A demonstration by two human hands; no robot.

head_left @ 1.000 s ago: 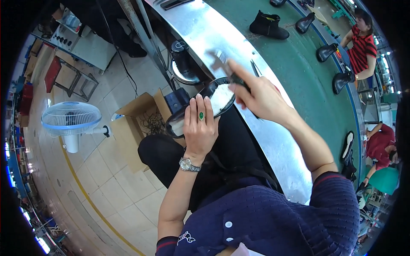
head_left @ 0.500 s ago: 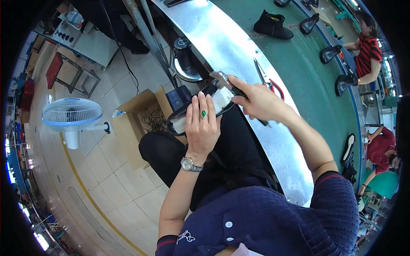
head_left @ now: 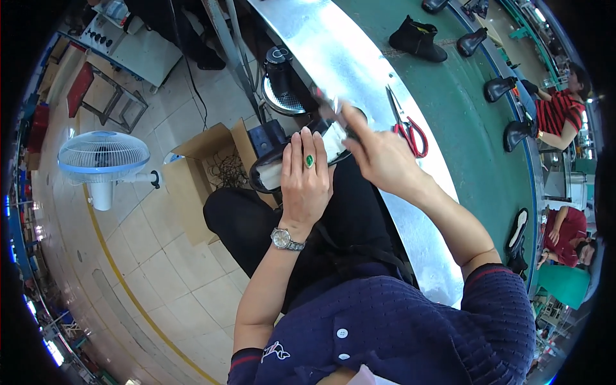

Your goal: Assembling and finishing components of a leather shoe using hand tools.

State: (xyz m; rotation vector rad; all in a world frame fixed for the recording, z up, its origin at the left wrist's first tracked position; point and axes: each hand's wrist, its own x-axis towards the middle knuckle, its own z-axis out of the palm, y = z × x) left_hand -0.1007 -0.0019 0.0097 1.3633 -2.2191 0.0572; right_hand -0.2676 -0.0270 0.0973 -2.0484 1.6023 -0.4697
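Observation:
A black shoe [head_left: 272, 153] lies sole up across my lap, and its underside is pale and white. My left hand [head_left: 305, 173], with a green-stoned ring, is laid over this underside. Its fingers stretch across the shoe and its thumb rests along the side, holding it. Above the shoe's far end, my right hand [head_left: 385, 157] is closed around a hammer [head_left: 332, 109]. The hammer's head is smeared by motion, and most of its handle is hidden by the fingers. Beside that hand, red-handled scissors [head_left: 410, 131] lie on the metal bench top.
The curved metal bench [head_left: 346, 51] runs along my right. Beyond it, a green conveyor [head_left: 468, 96] carries several black boots [head_left: 418, 40]. A cardboard box [head_left: 192, 186] with dark stringy scraps stands left of my knee, near a fan [head_left: 104, 160]. People sit across the conveyor.
My right hand has shifted slightly left with the hammer, whose head is now blurred. The scissors' red handles show more fully. My left hand stays on the shoe; the whole view has shifted slightly.

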